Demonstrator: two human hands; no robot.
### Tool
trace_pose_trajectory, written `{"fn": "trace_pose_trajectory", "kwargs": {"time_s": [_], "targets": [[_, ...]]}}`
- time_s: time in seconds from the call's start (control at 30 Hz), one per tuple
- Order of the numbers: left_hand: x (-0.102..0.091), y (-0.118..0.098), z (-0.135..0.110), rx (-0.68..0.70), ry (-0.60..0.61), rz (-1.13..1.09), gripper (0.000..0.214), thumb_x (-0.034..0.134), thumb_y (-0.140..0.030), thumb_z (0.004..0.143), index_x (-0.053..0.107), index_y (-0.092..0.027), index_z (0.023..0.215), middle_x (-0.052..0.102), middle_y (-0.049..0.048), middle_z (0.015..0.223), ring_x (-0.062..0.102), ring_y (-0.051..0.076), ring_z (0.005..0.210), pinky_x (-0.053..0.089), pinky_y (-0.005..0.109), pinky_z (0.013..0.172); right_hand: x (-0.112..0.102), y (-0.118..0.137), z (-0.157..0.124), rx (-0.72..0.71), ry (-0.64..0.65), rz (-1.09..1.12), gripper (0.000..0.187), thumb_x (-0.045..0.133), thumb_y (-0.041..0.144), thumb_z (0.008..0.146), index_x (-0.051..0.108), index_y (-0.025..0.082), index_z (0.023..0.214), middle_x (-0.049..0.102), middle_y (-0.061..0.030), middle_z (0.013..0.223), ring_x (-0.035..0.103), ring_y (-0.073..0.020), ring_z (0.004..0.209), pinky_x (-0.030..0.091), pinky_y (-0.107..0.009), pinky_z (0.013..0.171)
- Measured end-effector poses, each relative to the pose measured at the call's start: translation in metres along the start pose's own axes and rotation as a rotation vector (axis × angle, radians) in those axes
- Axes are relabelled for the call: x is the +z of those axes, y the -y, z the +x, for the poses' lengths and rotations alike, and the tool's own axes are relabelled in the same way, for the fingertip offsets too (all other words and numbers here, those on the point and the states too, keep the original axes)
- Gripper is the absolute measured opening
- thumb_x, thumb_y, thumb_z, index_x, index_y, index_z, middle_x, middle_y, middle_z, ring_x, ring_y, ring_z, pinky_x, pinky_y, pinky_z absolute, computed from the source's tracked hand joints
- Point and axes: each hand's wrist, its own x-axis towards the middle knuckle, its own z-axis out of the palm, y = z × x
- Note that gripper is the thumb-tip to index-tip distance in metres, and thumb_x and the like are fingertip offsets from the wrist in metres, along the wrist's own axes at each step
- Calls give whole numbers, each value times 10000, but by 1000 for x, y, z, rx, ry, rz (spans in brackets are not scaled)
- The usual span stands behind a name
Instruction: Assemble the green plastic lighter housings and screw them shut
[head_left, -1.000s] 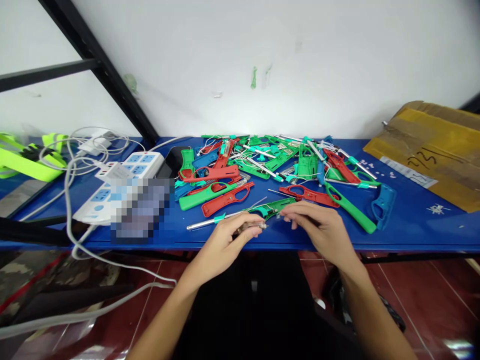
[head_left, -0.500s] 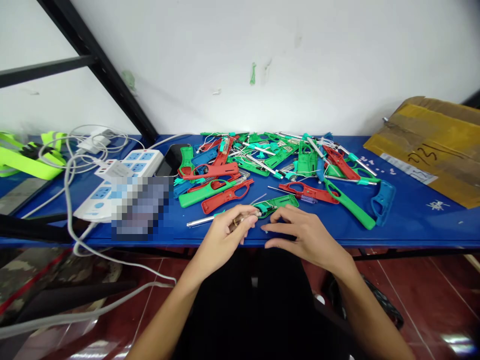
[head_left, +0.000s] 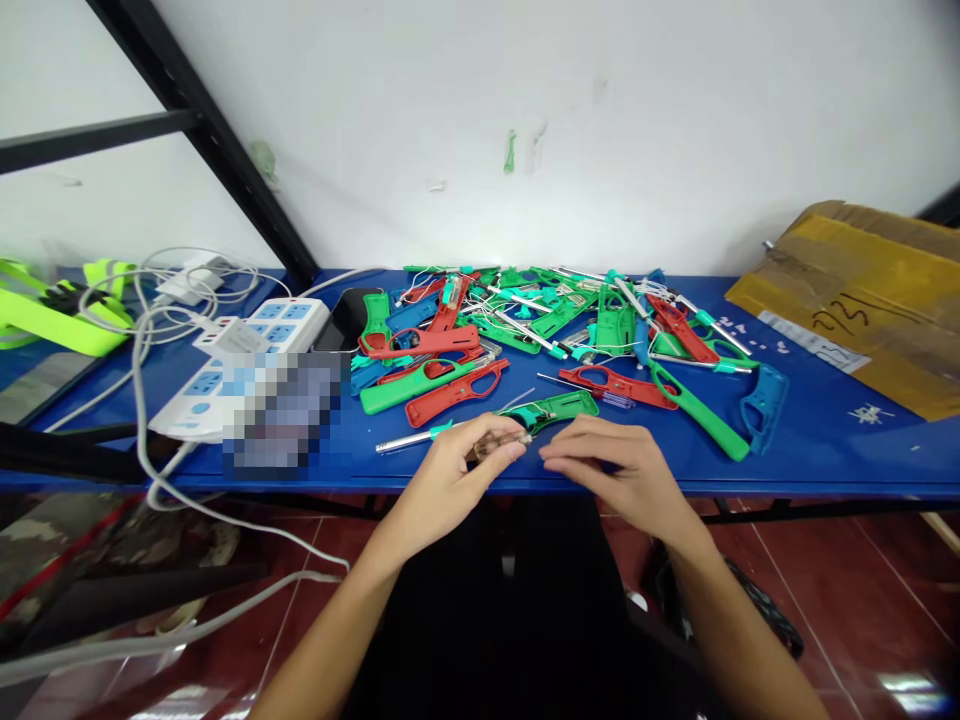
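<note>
My left hand (head_left: 450,478) pinches a small clear, brownish part with a metal tip (head_left: 501,444) at the front edge of the blue table (head_left: 825,450). My right hand (head_left: 615,465) hovers just right of that part, fingers curled with thumb and fingertips close together; whether anything is in them I cannot make out. Just beyond both hands lies a green plastic handle shell (head_left: 551,410) and a metal rod with a teal collar (head_left: 412,440). Behind is a heap of red, green and blue handle shells and rods (head_left: 540,325).
A white power strip (head_left: 247,345) with cables and plugs lies at left beside a blurred patch. A dark phone (head_left: 349,315) lies next to it. Neon yellow straps (head_left: 52,310) sit far left. Flattened cardboard (head_left: 862,300) covers the right end. A black metal frame (head_left: 195,120) leans against the wall.
My right hand drew back from the green shell toward the table edge and closed its fingers near the left hand's part. The left hand stayed almost still.
</note>
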Motion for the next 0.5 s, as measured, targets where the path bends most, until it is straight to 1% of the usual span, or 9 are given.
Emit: {"fn": "trace_pose_trajectory", "kwargs": {"time_s": [0.07, 0.13, 0.23, 0.33, 0.4, 0.5], "targets": [[1, 0, 0, -2, 5, -2, 287, 728, -467, 1041, 767, -197, 1132, 748, 14, 885, 573, 118, 664, 474, 244, 624, 7, 2, 1, 62, -153, 29, 123, 778, 207, 1041, 878, 270, 1074, 868, -33, 971, 807, -198, 865, 649, -318, 797], [2, -1, -1, 5, 13, -7, 273, 722, -461, 1049, 755, -199, 1120, 754, 16, 887, 600, 127, 693, 489, 250, 650, 15, 4, 3, 104, -237, 26, 120, 779, 206, 1034, 880, 271, 1041, 874, -36, 965, 813, -213, 855, 658, -340, 793], [3, -1, -1, 23, 24, -20, 246, 705, -443, 1068, 732, -201, 1109, 762, 15, 888, 630, 134, 726, 503, 257, 688, 23, 5, 4, 112, -269, -7, 105, 786, 215, 1025, 876, 267, 1014, 870, -47, 963, 805, -221, 853, 655, -353, 769], [3, -1, -1, 29, 35, -28, 240, 692, -437, 1079, 716, -201, 1111, 764, 12, 883, 638, 134, 729, 499, 260, 702, 25, 6, 4, 85, -273, -43, 115, 786, 197, 1023, 874, 271, 1022, 865, -55, 982, 805, -226, 888, 661, -372, 811], [3, -1, -1, 27, 42, -35, 235, 688, -430, 1083, 711, -197, 1108, 767, 15, 891, 637, 133, 730, 492, 261, 700, 26, 6, 4, 56, -277, -59, 139, 782, 165, 1020, 871, 271, 1034, 866, -53, 990, 807, -220, 891, 663, -373, 823], [3, 0, -2, 21, 51, -59, 221, 684, -413, 1089, 706, -196, 1121, 773, 19, 912, 638, 130, 735, 484, 259, 693, 27, 4, 2, -25, -296, -97, 196, 781, 102, 1004, 862, 266, 1077, 874, -52, 1001, 811, -213, 880, 654, -372, 806]]}}
